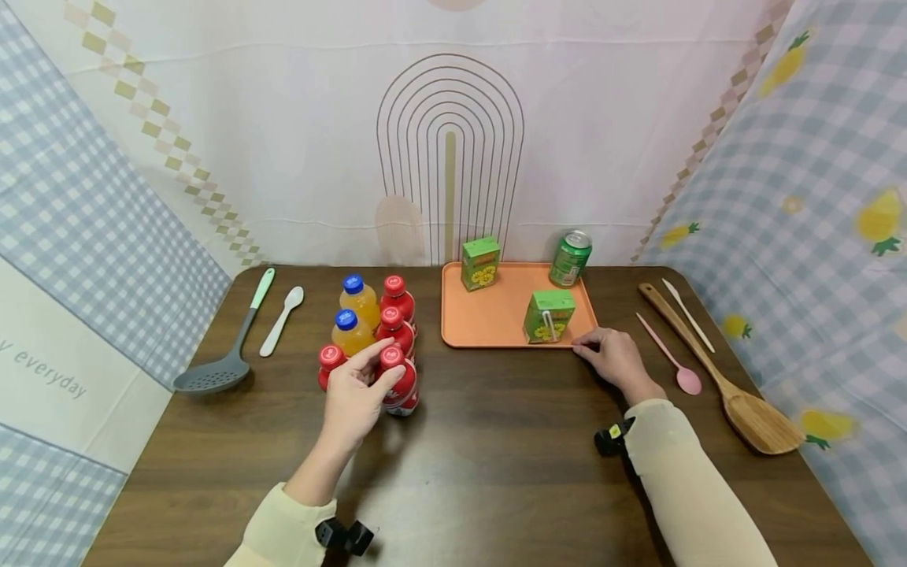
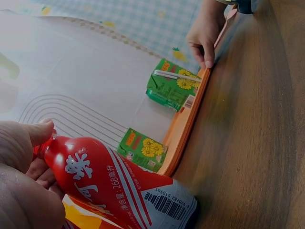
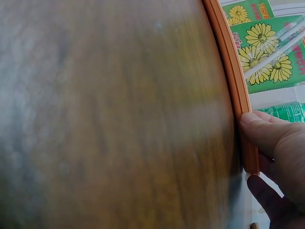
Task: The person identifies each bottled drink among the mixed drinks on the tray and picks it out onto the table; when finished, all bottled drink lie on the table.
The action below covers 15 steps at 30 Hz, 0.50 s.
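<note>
My left hand (image 1: 352, 403) grips a red plastic bottle (image 1: 402, 389) by its neck, just under the cap. The bottle is upright at the front of a bottle group; its barcode label (image 2: 164, 205) shows in the left wrist view. Whether its base touches the table is unclear. At the front right corner of an orange tray (image 1: 489, 321), my right hand (image 1: 615, 359) pinches the rim, thumb (image 3: 255, 123) on the outer wall. Two green drink cartons (image 1: 480, 264) stand on the tray, the nearer one (image 1: 549, 318) with a straw. A green can (image 1: 570, 258) stands at its back right.
Beside the held bottle are more red bottles (image 1: 397, 298) and two orange drinks with blue caps (image 1: 359, 299). A slotted turner (image 1: 216, 373) and white spoon (image 1: 282, 321) lie left. Right are a pink spoon (image 1: 687, 380), wooden spatula (image 1: 761, 421) and white knife (image 1: 689, 315).
</note>
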{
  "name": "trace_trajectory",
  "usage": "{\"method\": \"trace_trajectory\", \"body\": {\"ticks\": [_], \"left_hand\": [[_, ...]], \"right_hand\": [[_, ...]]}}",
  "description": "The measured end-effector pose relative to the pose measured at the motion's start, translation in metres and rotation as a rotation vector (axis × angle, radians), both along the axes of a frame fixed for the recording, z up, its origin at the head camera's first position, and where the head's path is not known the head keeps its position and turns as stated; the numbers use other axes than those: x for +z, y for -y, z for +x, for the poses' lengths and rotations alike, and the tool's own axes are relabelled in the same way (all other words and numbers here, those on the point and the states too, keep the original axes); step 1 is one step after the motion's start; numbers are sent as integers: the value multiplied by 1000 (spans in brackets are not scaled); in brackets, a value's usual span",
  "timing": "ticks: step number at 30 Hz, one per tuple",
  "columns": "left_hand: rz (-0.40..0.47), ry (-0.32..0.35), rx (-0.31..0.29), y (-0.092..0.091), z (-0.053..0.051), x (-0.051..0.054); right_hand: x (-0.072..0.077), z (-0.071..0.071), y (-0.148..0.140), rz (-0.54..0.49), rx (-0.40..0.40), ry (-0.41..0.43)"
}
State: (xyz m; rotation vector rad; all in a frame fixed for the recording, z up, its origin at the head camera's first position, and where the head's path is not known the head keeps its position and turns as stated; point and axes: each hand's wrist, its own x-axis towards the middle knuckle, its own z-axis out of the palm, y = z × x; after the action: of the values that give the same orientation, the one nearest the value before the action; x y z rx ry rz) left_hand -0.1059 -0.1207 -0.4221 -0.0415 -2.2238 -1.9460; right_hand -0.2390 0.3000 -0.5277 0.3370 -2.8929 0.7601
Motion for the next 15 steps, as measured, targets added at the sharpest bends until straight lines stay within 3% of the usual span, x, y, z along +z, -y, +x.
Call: {"method": "trace_trajectory", "body": {"ticks": [11, 15], "left_hand": [[-19, 25, 54, 1, 3, 3], [-18, -24, 79, 0, 2, -1]], "right_hand": [[-1, 4, 1, -13, -1, 5], [0, 3, 2, -10, -4, 4]]}}
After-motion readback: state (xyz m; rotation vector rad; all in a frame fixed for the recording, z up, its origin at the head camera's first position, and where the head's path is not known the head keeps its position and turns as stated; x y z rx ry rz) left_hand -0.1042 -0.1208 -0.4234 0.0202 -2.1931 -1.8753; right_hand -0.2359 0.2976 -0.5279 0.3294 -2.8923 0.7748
